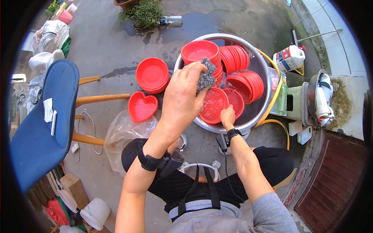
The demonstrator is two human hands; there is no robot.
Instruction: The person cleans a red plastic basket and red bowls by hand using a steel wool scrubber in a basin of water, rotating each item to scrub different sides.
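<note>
My left hand (182, 95) is raised in front of the metal basin (265, 97), its fingers closed on a grey scouring pad (206, 75). Lower and to the right, my right hand (228, 116) grips the edge of a red bowl (213, 105) with water in it. Another red bowl (234, 103) lies just behind that one. Stacks of red bowls (200, 50) fill much of the basin, some upright and others tipped on their sides.
Left of the basin stand a stack of red bowls (151, 73) and a red heart-shaped bowl (142, 106), near a clear plastic bag (122, 136). A blue chair (42, 124) is at the left. A yellow hose (276, 93) runs along the basin's right side, near a white jug (289, 58).
</note>
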